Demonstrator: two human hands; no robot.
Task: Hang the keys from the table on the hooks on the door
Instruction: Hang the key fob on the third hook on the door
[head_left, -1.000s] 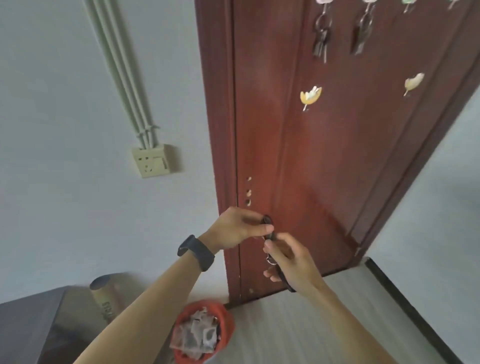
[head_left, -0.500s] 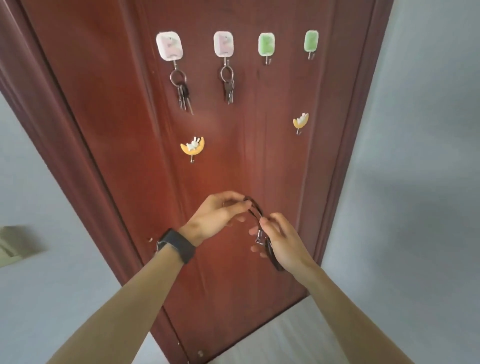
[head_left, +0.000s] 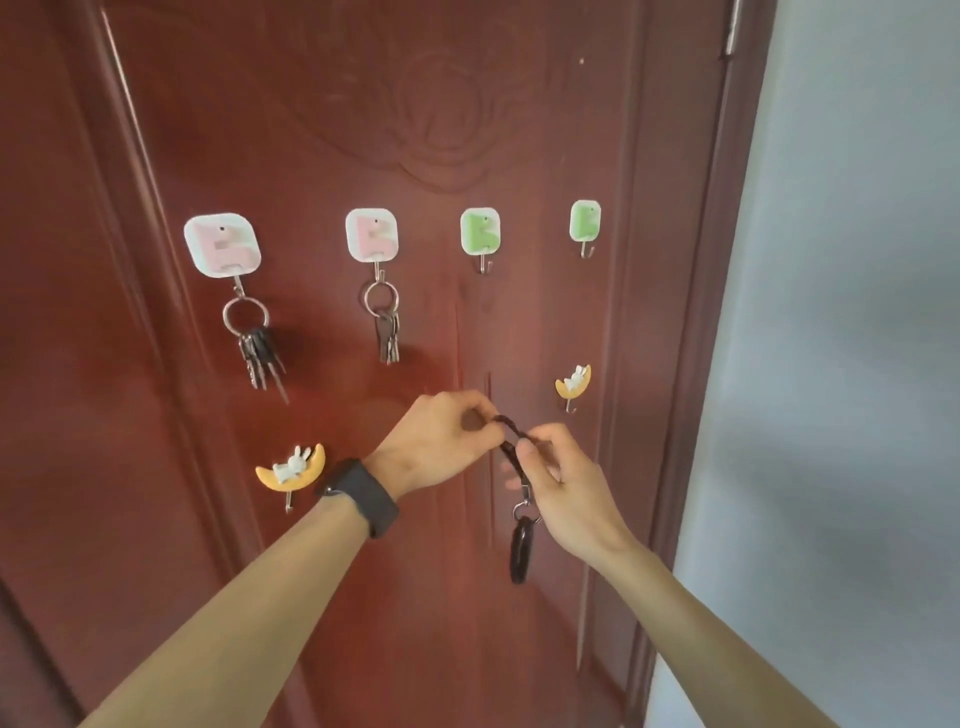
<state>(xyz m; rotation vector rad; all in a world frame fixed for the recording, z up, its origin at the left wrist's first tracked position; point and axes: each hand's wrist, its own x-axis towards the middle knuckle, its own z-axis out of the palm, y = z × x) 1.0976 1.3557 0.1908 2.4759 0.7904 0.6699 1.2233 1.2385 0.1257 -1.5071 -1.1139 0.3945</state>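
Red-brown door (head_left: 519, 130) carries four square hooks in a row, the two toward its left edge holding key bunches (head_left: 258, 348), green ones bare. Left hand (head_left: 441, 441) and right hand (head_left: 566, 483) both pinch the braided strap (head_left: 511, 441) mid-door, black key fob (head_left: 521, 551) dangling below.

My left hand (head_left: 441, 441) and right hand (head_left: 563, 486) pinch a braided strap (head_left: 511, 447) before the red door (head_left: 363, 130); a black key fob (head_left: 521, 551) dangles below. Two green hooks (head_left: 480, 234) stand bare.
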